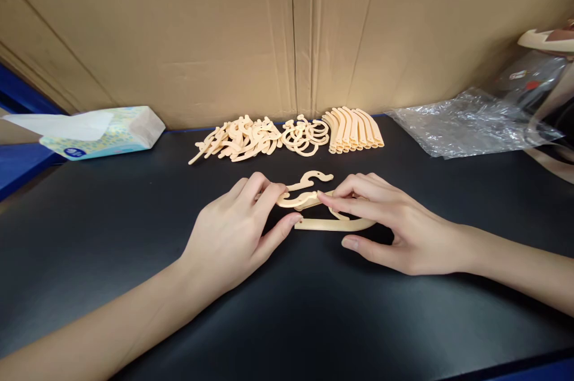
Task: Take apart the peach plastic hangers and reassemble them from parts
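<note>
My left hand (240, 222) has its bent index finger on one end of a curved cream plastic hook (293, 200). Its thumb tip lies at the left end of a long, bent hanger arm (329, 225). Across from it, my right hand (394, 219) touches the other end of the hook with its index fingertip, while its thumb sticks out apart. The right fingers partly cover the hanger arm and a thin curved piece (339, 214). Just behind, another hook-shaped piece (316, 177) lies on the black tabletop (287, 315).
At the back lie a heap of hook pieces (251, 139), several curved ring-like pieces (305, 136) and a row of hanger arms (354, 130). A tissue pack (103, 133) stands at left, clear plastic bags (466, 124) at right. Cardboard (215, 28) walls the rear.
</note>
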Demonstrator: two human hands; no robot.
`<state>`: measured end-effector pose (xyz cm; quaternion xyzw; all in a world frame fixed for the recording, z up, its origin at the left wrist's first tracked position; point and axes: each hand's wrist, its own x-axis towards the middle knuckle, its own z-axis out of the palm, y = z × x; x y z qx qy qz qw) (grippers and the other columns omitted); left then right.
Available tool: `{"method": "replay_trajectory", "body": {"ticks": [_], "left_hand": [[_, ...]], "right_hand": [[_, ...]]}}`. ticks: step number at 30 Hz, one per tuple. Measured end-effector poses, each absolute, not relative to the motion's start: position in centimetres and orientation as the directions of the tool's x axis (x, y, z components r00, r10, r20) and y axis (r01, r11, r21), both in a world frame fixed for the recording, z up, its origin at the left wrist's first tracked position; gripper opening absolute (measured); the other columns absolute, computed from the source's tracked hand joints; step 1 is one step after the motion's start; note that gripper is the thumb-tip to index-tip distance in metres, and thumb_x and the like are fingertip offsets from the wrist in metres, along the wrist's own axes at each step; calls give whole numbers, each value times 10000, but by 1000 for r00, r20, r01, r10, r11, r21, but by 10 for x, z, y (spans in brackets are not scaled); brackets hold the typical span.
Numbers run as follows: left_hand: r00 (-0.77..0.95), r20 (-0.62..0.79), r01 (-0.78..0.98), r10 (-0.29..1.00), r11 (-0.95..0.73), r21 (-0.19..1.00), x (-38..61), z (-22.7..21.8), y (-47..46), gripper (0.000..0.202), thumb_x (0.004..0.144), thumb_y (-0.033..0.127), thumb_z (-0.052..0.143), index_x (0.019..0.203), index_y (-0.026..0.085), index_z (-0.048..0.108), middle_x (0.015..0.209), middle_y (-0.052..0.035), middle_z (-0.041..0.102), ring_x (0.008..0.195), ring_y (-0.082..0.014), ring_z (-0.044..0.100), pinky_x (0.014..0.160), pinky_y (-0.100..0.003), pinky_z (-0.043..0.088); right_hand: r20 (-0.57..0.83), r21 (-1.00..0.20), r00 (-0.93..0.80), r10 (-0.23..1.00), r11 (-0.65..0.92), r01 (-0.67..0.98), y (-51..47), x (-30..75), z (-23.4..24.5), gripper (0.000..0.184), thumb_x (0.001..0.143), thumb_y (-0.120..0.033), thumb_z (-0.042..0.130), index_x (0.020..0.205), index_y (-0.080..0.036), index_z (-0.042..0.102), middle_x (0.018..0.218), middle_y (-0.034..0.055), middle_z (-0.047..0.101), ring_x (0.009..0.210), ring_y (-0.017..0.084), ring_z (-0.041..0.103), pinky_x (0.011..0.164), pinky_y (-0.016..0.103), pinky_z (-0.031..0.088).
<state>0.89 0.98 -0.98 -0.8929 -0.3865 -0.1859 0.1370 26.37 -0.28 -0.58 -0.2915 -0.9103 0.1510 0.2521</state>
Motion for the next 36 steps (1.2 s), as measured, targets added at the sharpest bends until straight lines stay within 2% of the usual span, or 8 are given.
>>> {"method": "replay_trajectory", "body": {"ticks": [5, 13, 19, 22, 25, 29, 32, 36], "left_hand": [[645, 415, 731, 641, -676, -93, 9, -8, 10, 419, 1026, 431, 320, 1068, 142, 620, 908, -61, 612, 781, -212, 631, 564, -294, 443], [645, 396, 728, 654, -683, -58, 9, -7, 7, 361, 1031, 379, 334, 1035, 169, 628, 883, -39, 599, 735, -187, 615, 578, -287, 427], [684, 406, 677, 607, -735, -41, 14, -7, 2, 318, 1027, 302, 352, 898, 167, 609, 817, -29, 570, 678, -166, 570, 547, -269, 390], [681, 407, 673, 608, -739, -22, 16, -7, 2, 297, 1023, 296, 364, 887, 163, 592, 823, -30, 572, 690, -165, 567, 552, -266, 390], [677, 420, 669, 605, -743, -8, 16, -8, 4, 273, 1016, 294, 385, 863, 161, 568, 821, -28, 573, 694, -162, 558, 554, -263, 386], [679, 436, 650, 591, -760, 18, 14, -9, 5, 257, 1009, 282, 398, 831, 166, 542, 801, -19, 565, 678, -148, 535, 554, -258, 378], [690, 458, 600, 560, -797, 69, 12, -11, 4, 215, 992, 292, 436, 867, 172, 564, 781, -5, 558, 672, -134, 533, 553, -249, 376], [734, 446, 520, 512, -846, 115, 12, -12, 3, 173, 971, 288, 474, 966, 178, 608, 769, 6, 571, 643, -116, 539, 562, -239, 401]], "right_hand": [[360, -402, -716, 598, 792, 460, -4, 264, -4, 488, 896, -175, 589, 1375, -207, 505, 1153, 78, 616, 973, 184, 541, 852, 334, 432], [345, -329, -743, 573, 816, 476, -6, 262, -6, 441, 921, -213, 556, 1356, -160, 499, 1168, 106, 619, 914, 193, 536, 832, 360, 432], [353, -269, -769, 533, 845, 462, -5, 260, -8, 501, 912, -216, 573, 1393, -127, 464, 1169, 120, 616, 925, 204, 532, 831, 366, 432], [375, -266, -758, 534, 845, 465, -3, 261, -9, 468, 921, -204, 556, 1377, -131, 484, 1133, 113, 625, 923, 200, 544, 828, 354, 428], [408, -270, -730, 549, 836, 478, 0, 262, -8, 360, 934, -178, 528, 1294, -176, 548, 1078, 83, 635, 904, 184, 560, 814, 339, 422], [451, -256, -676, 582, 810, 527, 6, 267, -8, 107, 940, -203, 529, 990, -204, 623, 995, 64, 651, 863, 181, 580, 780, 349, 414], [454, -238, -661, 597, 796, 556, 10, 269, -9, 113, 941, -226, 541, 879, -209, 634, 1026, 66, 673, 876, 182, 600, 800, 363, 416], [443, -239, -658, 609, 788, 568, 13, 270, -11, 157, 953, -249, 534, 883, -206, 667, 1095, 78, 691, 939, 196, 626, 832, 378, 427]]}}
